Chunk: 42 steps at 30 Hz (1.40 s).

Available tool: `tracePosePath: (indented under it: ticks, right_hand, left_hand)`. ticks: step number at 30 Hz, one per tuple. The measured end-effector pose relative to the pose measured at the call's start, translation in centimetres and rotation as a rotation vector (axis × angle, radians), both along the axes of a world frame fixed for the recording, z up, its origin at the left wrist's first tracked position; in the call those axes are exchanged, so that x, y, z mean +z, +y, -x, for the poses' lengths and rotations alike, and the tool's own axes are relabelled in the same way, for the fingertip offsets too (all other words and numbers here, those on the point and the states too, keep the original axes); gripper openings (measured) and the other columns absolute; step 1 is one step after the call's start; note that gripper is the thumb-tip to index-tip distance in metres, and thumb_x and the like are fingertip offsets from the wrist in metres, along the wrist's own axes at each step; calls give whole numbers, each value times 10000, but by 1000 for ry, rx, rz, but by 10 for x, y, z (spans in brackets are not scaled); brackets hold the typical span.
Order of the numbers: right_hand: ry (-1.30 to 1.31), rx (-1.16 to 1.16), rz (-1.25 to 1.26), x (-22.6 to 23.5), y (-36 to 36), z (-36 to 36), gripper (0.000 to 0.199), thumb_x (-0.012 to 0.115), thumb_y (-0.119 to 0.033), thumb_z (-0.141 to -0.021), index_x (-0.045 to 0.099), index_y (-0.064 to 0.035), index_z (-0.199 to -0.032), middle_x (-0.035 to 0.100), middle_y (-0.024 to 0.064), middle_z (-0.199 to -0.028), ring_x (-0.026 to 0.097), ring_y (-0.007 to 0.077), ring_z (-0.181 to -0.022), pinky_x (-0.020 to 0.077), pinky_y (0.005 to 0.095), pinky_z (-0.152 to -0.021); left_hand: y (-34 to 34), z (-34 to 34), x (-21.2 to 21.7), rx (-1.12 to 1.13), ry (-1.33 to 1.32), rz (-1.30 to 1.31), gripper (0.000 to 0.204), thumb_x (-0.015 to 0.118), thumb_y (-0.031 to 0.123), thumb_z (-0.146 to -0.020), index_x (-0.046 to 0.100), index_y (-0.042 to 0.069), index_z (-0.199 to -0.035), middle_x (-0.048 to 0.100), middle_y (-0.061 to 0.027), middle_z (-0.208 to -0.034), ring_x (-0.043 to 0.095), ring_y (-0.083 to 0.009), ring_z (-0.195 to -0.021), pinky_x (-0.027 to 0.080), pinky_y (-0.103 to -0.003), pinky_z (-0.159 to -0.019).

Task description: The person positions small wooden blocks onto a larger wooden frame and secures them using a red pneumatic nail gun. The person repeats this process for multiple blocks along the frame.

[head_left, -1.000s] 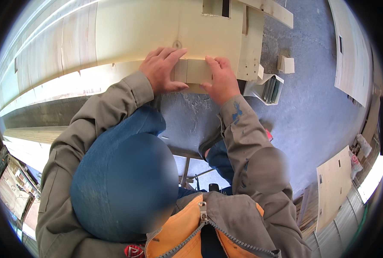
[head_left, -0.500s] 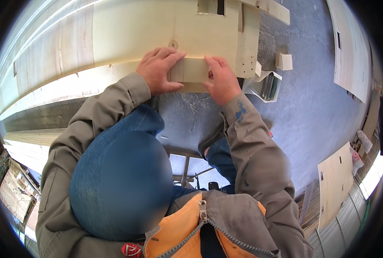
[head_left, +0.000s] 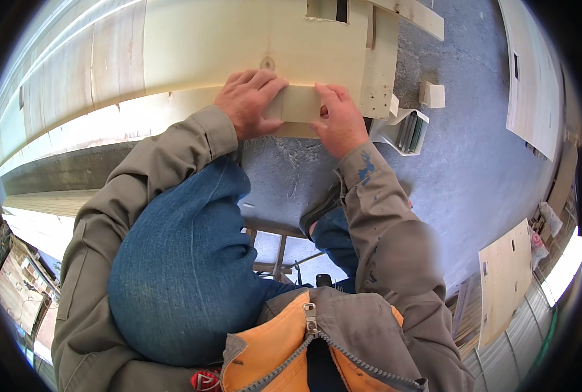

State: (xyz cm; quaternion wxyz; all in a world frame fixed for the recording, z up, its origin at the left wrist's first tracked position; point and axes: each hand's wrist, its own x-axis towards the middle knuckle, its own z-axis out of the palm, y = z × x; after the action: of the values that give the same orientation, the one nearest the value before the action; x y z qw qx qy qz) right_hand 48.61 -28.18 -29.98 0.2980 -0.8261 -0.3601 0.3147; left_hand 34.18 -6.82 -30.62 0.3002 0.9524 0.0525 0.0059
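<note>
Wooden piece sits near white container holding dark strips.

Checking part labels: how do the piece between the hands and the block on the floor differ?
Place: the piece lies at the panel's near edge; the block sits on the floor.
Contact: the right hand grips the piece; neither hand touches the block.
Shape: the piece looks flat, the block chunky.
Shared: both pale wood.

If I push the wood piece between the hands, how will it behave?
The wood piece looks stiff: its edges run straight, with no visible sag. Its flat face suggests it would slide rather than roll. It is probably light, being small beside the panel.
</note>
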Motion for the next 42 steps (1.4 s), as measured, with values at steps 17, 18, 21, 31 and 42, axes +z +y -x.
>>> tracePosePath:
  ticks: [17, 18, 21, 31, 42]
  right_hand:
    - [-19, 22, -30, 1, 0, -1, 707, 832, 19, -798, 572, -21, -1454, 585, 172, -1368, 694, 313, -1085, 592, 395, -969]
    - [-17, 23, -24, 1, 0, -2, 709, 832, 17, -797, 572, -22, -1455, 585, 172, -1363, 694, 313, -1086, 591, 395, -968]
    - [-23, 29, -9, 0, -1, -3, 731, 841, 26, -789, 569, -28, -1465, 585, 164, -1345, 703, 290, -1061, 602, 378, -953]
    - [32, 15, 20, 2, 1, -4, 731, 848, 3, -787, 572, -51, -1461, 628, 172, -1210, 715, 314, -1011, 604, 403, -925]
    - [35, 22, 27, -4, 1, -6, 673, 815, -4, -817, 593, -58, -1451, 638, 170, -1209, 697, 325, -1048, 589, 412, -938]
  left_hand:
    - [1, -4, -3, -15, 9, 33, 728, 899, 266, -713, 628, 85, -1364, 611, -133, -1348, 567, -367, -1292, 442, -473, -1147]
    - [2, -4, -4, -18, 4, 37, 728, 901, 263, -709, 630, 82, -1359, 612, -136, -1341, 569, -368, -1286, 446, -472, -1143]
    - [3, -6, -6, -20, -5, 49, 724, 909, 252, -695, 638, 72, -1342, 614, -145, -1324, 575, -370, -1272, 461, -470, -1130]
    - [3, -6, -5, -13, -5, 61, 705, 906, 244, -681, 651, 64, -1313, 619, -148, -1307, 585, -374, -1258, 477, -472, -1116]
    - [0, -3, -5, -4, 4, -6, 748, 913, 334, -711, 646, 87, -1365, 620, -132, -1338, 576, -359, -1286, 459, -480, -1134]
